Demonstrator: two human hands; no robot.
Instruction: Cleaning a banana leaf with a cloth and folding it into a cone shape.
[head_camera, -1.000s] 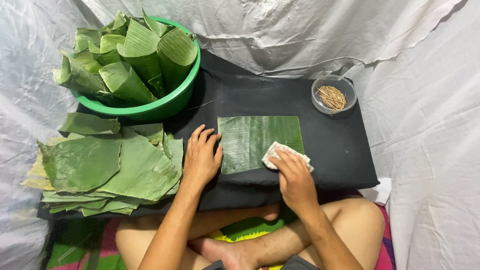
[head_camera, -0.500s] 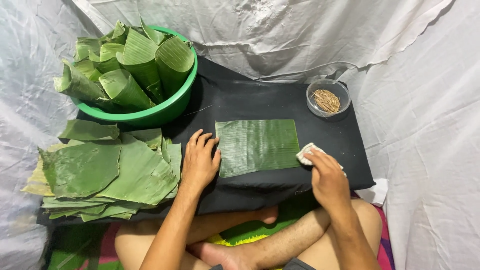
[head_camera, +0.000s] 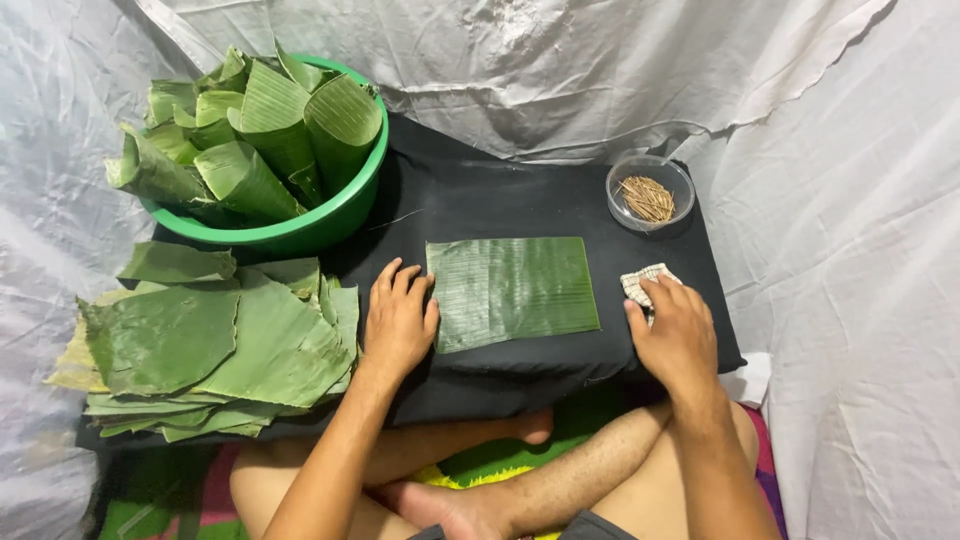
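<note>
Half the cloth hides under right hand.

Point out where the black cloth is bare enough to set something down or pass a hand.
Bare black cloth runs between the green basin, the cut leaf and the glass bowl. A thin strip lies below the leaf. The left is crowded with the leaf stack; the right hand covers the folded cloth.

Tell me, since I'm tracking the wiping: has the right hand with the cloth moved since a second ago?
Yes. The right hand and cloth slid rightward off the rectangular leaf piece, onto the black cloth beside it.
</note>
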